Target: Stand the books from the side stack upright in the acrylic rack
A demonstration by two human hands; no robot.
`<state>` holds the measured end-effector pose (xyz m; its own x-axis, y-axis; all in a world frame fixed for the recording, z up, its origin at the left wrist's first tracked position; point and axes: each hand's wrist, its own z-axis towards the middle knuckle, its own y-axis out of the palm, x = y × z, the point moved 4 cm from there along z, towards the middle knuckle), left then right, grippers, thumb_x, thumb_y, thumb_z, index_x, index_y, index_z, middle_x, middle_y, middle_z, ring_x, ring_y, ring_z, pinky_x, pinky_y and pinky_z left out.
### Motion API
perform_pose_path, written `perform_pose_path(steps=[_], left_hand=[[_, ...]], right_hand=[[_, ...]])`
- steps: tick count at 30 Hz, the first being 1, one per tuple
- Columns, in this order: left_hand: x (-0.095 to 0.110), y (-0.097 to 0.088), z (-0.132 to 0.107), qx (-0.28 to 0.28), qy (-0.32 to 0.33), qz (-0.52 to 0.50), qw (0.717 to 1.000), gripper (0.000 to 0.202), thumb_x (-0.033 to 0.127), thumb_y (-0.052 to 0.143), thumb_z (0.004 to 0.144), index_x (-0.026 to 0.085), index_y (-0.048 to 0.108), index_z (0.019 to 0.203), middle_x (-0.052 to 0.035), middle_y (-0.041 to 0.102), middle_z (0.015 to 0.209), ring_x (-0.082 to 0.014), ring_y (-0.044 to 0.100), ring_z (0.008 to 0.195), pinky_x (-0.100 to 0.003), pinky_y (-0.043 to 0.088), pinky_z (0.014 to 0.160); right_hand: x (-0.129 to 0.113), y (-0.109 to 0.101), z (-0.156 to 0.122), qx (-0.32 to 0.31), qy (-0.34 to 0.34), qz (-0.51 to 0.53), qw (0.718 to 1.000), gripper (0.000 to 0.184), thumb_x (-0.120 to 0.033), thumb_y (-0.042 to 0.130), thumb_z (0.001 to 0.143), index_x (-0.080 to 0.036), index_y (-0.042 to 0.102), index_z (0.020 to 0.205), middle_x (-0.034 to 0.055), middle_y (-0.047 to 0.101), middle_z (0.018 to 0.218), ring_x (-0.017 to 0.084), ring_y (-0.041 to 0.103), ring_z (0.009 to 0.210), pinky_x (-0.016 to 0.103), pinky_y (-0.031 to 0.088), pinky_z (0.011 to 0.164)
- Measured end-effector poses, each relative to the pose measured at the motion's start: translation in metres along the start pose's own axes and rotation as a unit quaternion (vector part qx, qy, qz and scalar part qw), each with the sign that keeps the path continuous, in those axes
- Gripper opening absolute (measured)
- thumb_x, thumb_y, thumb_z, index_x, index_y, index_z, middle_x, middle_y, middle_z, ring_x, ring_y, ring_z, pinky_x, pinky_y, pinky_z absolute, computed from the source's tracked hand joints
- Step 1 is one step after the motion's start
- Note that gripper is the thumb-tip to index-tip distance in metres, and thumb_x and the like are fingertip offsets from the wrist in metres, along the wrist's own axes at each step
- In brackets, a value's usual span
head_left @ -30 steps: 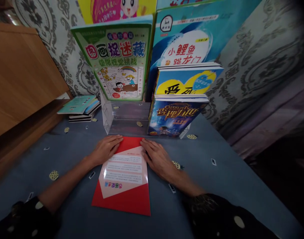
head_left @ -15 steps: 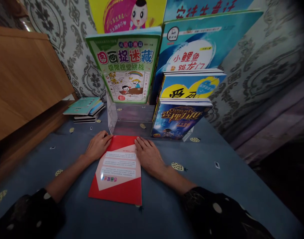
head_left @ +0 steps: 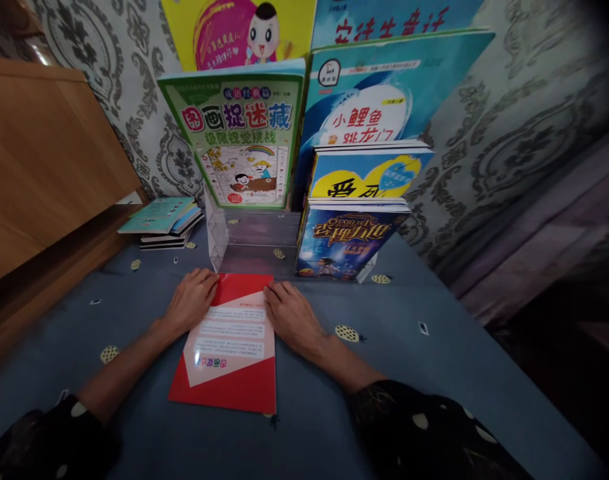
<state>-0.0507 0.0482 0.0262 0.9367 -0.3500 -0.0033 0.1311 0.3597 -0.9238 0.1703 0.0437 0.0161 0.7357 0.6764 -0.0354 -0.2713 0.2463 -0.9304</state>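
A red book (head_left: 229,347) with a white text panel lies flat on the blue tablecloth, back cover up. My left hand (head_left: 190,301) rests at its upper left edge, fingers bent over the far corner. My right hand (head_left: 290,316) lies flat at its upper right edge with the fingers stretched forward. Just beyond the book stands a clear acrylic book stand (head_left: 244,240) whose left front slot is vacant. A green puzzle book (head_left: 239,133) stands in the stand's back left.
A dark blue book (head_left: 347,239), a yellow-and-blue one (head_left: 367,172) and a tall blue one (head_left: 379,87) fill the stand's right side. A small stack of books (head_left: 162,220) lies at the left, by a wooden panel (head_left: 44,153). Patterned wallpaper is behind.
The red book and both hands have slid a little left and away from me, towards the stand's front; the hands keep their places at its top corners.
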Motion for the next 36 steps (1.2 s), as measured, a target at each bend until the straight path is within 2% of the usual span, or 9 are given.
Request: perform_pose_path(steps=[6,12,18,24,29,36], left_hand=[[0.029,-0.002,0.006,0.009,0.049,-0.006,0.999,0.032,0.020,0.038,0.099,0.015,0.067,0.112,-0.0114,0.067,0.104,-0.0258,0.059,0.094,-0.042,0.053,0.085],[0.058,0.006,0.019,0.011,0.100,-0.038,0.994,0.033,0.012,0.040,0.096,0.016,0.063,0.119,-0.0110,0.064,0.106,-0.0256,0.057,0.098,-0.042,0.052,0.087],[0.083,0.016,0.041,-0.020,0.163,-0.099,0.981,0.033,0.007,0.043,0.094,0.014,0.063,0.120,-0.0113,0.064,0.109,-0.0258,0.055,0.100,-0.040,0.051,0.087],[0.086,0.024,0.050,-0.039,0.174,-0.104,0.979,0.035,0.009,0.045,0.095,0.016,0.061,0.125,-0.0112,0.063,0.114,-0.0259,0.055,0.103,-0.041,0.050,0.090],[0.083,0.024,0.048,-0.040,0.165,-0.127,0.977,0.035,0.009,0.044,0.095,0.017,0.062,0.124,-0.0113,0.063,0.117,-0.0252,0.056,0.106,-0.041,0.049,0.093],[0.079,0.026,0.043,0.007,0.157,-0.177,0.972,0.037,0.007,0.040,0.095,0.018,0.063,0.123,-0.0108,0.066,0.118,-0.0241,0.059,0.108,-0.043,0.051,0.094]], right_hand=[[0.001,-0.001,-0.001,-0.007,0.003,0.036,0.999,0.020,-0.013,0.051,0.097,-0.011,0.067,0.110,0.0135,0.068,0.111,0.027,0.056,0.104,0.040,0.050,0.091],[0.001,-0.005,-0.002,-0.006,0.006,0.047,0.999,0.021,-0.013,0.050,0.097,-0.011,0.067,0.109,0.0146,0.068,0.115,0.028,0.057,0.107,0.040,0.050,0.094],[0.001,-0.009,-0.002,-0.005,0.013,0.044,0.999,0.025,-0.014,0.049,0.098,-0.009,0.066,0.115,0.0142,0.069,0.111,0.027,0.057,0.105,0.040,0.049,0.094],[0.001,-0.010,-0.002,-0.011,0.020,0.029,0.999,0.025,-0.017,0.048,0.099,-0.009,0.068,0.112,0.0144,0.069,0.106,0.028,0.057,0.103,0.040,0.048,0.089],[0.003,-0.011,-0.002,-0.006,0.035,0.061,0.998,0.026,-0.019,0.047,0.099,-0.010,0.067,0.115,0.0135,0.068,0.108,0.027,0.056,0.105,0.040,0.047,0.090],[0.010,-0.011,-0.003,-0.016,0.074,0.109,0.991,0.027,-0.017,0.050,0.096,-0.013,0.066,0.118,0.0115,0.069,0.117,0.026,0.057,0.108,0.039,0.046,0.091]])
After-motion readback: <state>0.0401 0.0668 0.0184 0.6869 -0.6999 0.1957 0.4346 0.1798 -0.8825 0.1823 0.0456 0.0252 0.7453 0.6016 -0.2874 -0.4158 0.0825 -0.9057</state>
